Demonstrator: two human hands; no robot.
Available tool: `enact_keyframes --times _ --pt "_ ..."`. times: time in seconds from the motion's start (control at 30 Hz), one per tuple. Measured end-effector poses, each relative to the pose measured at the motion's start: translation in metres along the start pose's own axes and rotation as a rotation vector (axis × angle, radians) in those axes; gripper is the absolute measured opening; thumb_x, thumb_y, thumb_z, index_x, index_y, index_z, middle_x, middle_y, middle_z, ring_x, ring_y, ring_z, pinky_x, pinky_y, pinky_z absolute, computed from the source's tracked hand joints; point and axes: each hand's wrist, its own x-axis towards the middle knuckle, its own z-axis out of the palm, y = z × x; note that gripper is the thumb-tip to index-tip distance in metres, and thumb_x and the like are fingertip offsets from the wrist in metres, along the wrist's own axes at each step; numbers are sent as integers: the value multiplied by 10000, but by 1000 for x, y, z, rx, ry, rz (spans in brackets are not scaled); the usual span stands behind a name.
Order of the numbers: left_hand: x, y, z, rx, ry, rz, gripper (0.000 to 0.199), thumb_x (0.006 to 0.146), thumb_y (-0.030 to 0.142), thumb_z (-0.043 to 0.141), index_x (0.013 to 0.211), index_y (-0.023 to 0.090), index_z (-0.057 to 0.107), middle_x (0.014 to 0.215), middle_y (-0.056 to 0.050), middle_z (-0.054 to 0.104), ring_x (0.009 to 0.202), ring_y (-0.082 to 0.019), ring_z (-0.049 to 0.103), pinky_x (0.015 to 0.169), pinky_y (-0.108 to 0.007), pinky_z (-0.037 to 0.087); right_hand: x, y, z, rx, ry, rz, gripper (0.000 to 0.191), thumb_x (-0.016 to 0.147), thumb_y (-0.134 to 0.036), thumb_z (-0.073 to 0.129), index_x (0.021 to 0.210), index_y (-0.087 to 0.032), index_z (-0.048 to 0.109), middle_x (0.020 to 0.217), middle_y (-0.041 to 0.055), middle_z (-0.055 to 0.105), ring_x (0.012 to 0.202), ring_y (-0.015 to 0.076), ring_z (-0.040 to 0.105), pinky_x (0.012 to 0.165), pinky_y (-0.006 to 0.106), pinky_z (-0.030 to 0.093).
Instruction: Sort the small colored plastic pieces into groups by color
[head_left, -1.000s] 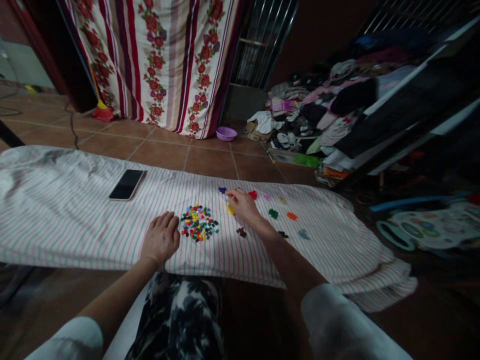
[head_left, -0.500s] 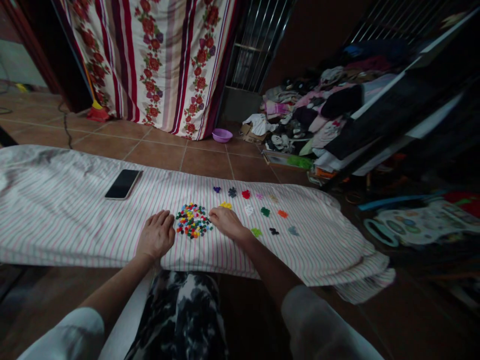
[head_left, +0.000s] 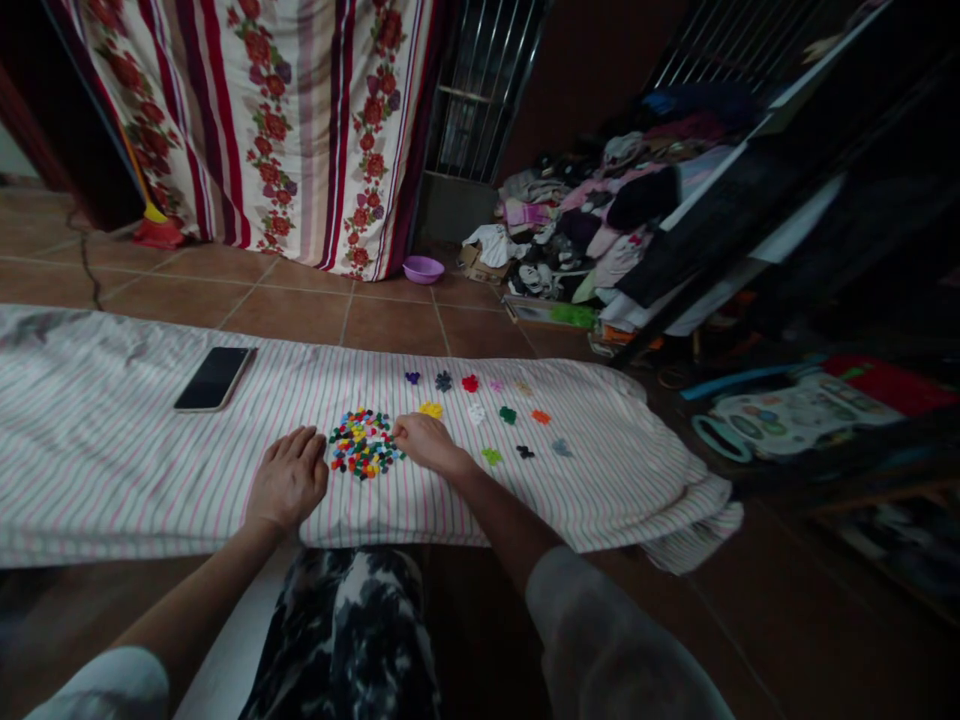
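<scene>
A mixed pile of tiny coloured pieces, perhaps beads, lies on the striped cloth. My left hand rests flat on the cloth at the pile's left edge, fingers stretched out, holding nothing. At the pile's right edge is my right hand, its fingertips pressed together; whatever may be between them is too small to see. Small heaps sorted by colour spread out to the right, among them yellow pieces, red pieces, green pieces, orange pieces and black pieces.
A phone lies on the cloth to the left. Beyond the cloth, a purple basin stands on the tiled floor near a floral curtain. Clothes are heaped at the back right. A red broom leans by the curtain.
The whole view has shifted, so the cloth and hands appear farther left. Against the pile, both hands keep nearly the same places, the right one still with its fingertips together.
</scene>
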Motion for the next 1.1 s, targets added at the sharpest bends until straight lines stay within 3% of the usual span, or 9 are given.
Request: enact_keyframes --times 0.27,0.43,0.57,0.83,1.1 --pt "-1 -1 2 38 5 20 337 856 255 373 1082 180 612 1221 -133 632 1189 -275 543 971 -442 424 -1 -3 -1 37 0 37 130 799 -173 563 868 -212 666 948 32 688 891 159 599 730 239 393" --pt "-1 -3 3 52 -10 28 346 861 255 369 1091 162 610 1228 -137 629 1188 -275 542 972 -436 423 3 2 8 134 47 30 217 769 -166 578 956 -213 678 943 21 699 878 150 608 740 225 411" --pt "0 -2 1 36 -20 12 351 862 257 374 1093 153 616 1227 -134 633 1179 -273 550 978 -430 421 6 10 14 177 101 9 193 801 -188 555 907 -210 715 925 31 710 903 157 614 770 225 423" --pt "1 0 -2 10 -30 0 353 864 259 383 1096 149 625 1230 -149 631 1183 -289 550 968 -455 437 -1 36 10 315 318 33 219 831 -195 532 948 -204 715 934 38 686 892 150 610 839 252 450" --pt "-1 -2 1 -2 -4 7 341 840 257 401 1087 178 622 1220 -143 629 1188 -293 544 969 -463 434 -44 90 -1 500 687 194 260 772 -217 485 915 -204 701 915 47 657 813 159 609 822 296 494"
